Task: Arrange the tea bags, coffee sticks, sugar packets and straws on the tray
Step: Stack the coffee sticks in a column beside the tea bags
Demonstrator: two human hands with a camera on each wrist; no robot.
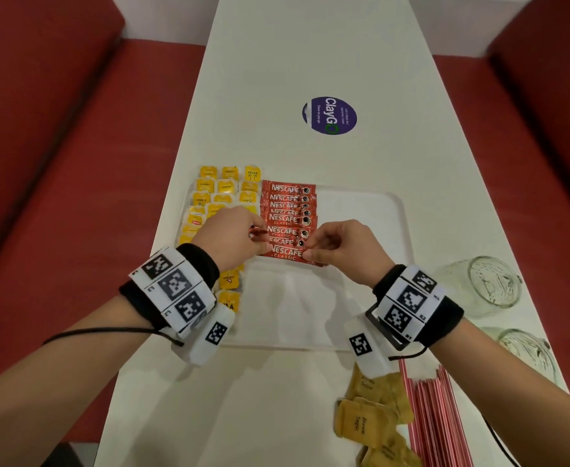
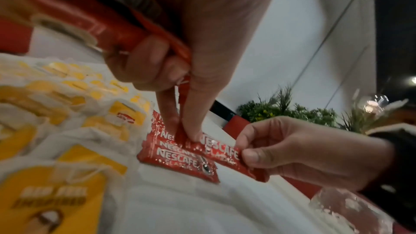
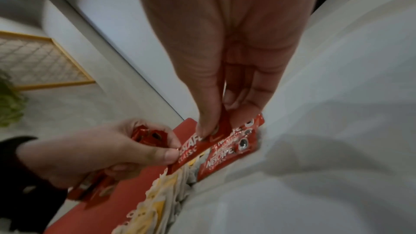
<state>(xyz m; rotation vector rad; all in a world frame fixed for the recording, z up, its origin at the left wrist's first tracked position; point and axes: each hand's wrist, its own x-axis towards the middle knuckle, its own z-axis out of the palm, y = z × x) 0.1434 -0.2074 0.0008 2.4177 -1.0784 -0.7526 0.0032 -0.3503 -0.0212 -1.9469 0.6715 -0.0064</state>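
A white tray lies on the table. Yellow tea bags fill its left side, and a column of red coffee sticks lies beside them. My left hand pinches the left end of the nearest coffee stick, and my right hand pinches its right end. The stick is held low over the tray at the column's near end. In the left wrist view my left hand also grips a bundle of sticks in its palm. Brown sugar packets and red straws lie on the table, near right.
Two glass jars lie on the table's right edge. A purple round sticker marks the far table top. Red benches flank the narrow table. The tray's right half and near part are bare.
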